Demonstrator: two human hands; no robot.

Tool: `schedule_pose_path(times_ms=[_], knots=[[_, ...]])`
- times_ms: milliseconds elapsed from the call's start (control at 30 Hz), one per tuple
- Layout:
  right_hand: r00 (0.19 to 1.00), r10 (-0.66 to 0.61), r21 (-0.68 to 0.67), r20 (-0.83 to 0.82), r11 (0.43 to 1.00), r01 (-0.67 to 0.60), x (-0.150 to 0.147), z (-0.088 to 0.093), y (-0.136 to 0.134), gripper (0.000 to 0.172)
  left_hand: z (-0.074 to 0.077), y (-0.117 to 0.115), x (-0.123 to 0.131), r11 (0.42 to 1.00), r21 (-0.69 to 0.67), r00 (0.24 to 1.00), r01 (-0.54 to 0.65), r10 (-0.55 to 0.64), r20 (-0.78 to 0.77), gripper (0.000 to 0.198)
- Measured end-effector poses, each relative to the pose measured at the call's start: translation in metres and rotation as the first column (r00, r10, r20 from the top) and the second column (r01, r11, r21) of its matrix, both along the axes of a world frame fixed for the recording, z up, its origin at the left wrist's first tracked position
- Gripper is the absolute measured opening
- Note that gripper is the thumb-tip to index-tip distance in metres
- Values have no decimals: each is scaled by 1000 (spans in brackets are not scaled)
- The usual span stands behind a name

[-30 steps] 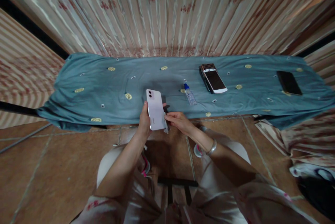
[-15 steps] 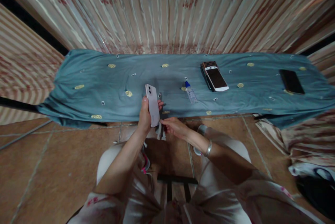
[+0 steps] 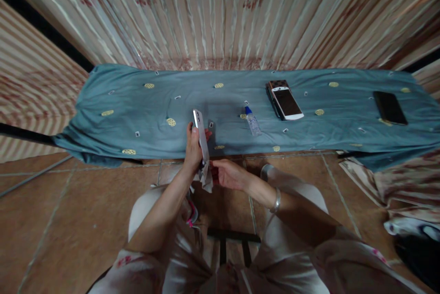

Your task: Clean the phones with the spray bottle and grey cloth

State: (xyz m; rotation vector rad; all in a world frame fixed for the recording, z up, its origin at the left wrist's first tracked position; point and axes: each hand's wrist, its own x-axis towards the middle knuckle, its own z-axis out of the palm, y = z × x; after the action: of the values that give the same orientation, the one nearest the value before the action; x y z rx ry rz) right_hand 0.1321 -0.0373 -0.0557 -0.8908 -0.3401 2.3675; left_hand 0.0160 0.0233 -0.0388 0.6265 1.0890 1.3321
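A pale smartphone (image 3: pixel 201 134) is gripped in my left hand (image 3: pixel 193 148), tilted so that its long edge and part of its back show. My right hand (image 3: pixel 231 175) is closed on a crumpled whitish tissue (image 3: pixel 206 179), which hangs at the phone's lower end; the tips of those fingers are partly hidden behind it. To the right of the phone, a small clear bottle with a blue cap (image 3: pixel 253 122) lies on the blue-green cloth (image 3: pixel 158 101).
Farther right on the cloth, a white phone with a dark screen (image 3: pixel 288 102) rests against a brown checkered item (image 3: pixel 277 84). A black phone or case (image 3: pixel 390 107) lies near the right end. Striped curtains (image 3: pixel 206 19) hang behind. Below is a tiled floor (image 3: pixel 85 211).
My left hand has turned the phone more onto its edge. My right hand has shifted slightly down, and more of the tissue shows at the phone's lower end.
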Motion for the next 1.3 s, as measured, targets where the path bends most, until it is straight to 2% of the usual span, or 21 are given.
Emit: schedule_pose_path(times_ms=[133,267,367,433,500,533,633,700,733,800,833,867,933,1000,1167,1300], knots=[[999,40,43,-28,998,-38,3,12,-2,16,2,1,1,999,-30,1000,-19,19,0,50],[996,86,172,-21,982,-82,16,31,4,21,2,-1,2,995,-99,999,-2,6,38,52],[998,-38,312,56,950,18,29,41,14,25,6,-4,2,969,-222,989,105,-78,128,55],[976,-173,448,135,889,96,35,44,20,28,11,-5,2,943,-278,970,185,-129,206,61],[925,-308,626,223,773,106,37,45,21,30,16,-4,3,929,-296,954,222,-145,262,62],[889,-371,721,268,689,71,37,45,20,30,17,-4,4,927,-296,949,228,-145,279,61],[736,-551,904,393,377,-201,31,42,10,27,18,-2,4,924,-297,938,239,-142,315,61],[622,-651,885,436,183,-428,23,37,2,29,16,-2,4,922,-300,931,247,-139,338,63],[579,-687,850,439,107,-516,19,34,-1,32,15,-3,4,920,-301,927,249,-137,348,65],[527,-729,770,437,0,-638,12,27,-6,37,13,-4,2,918,-298,919,261,-142,368,69],[509,-741,736,438,-29,-676,9,24,-7,39,12,-5,2,918,-293,915,269,-150,374,71],[492,-749,710,443,-42,-703,7,21,-7,41,11,-6,1,917,-285,912,278,-160,377,72],[454,-767,683,453,-29,-730,6,17,-5,45,10,-9,1,911,-276,907,306,-190,377,71],[419,-785,683,457,7,-730,7,15,0,46,9,-11,3,913,-268,908,308,-198,370,67],[354,-815,703,458,89,-706,13,14,13,44,12,-17,11,939,-300,950,168,-73,304,45],[334,-810,726,482,156,-670,16,12,20,46,15,-21,13,919,-311,942,241,-145,302,47]])
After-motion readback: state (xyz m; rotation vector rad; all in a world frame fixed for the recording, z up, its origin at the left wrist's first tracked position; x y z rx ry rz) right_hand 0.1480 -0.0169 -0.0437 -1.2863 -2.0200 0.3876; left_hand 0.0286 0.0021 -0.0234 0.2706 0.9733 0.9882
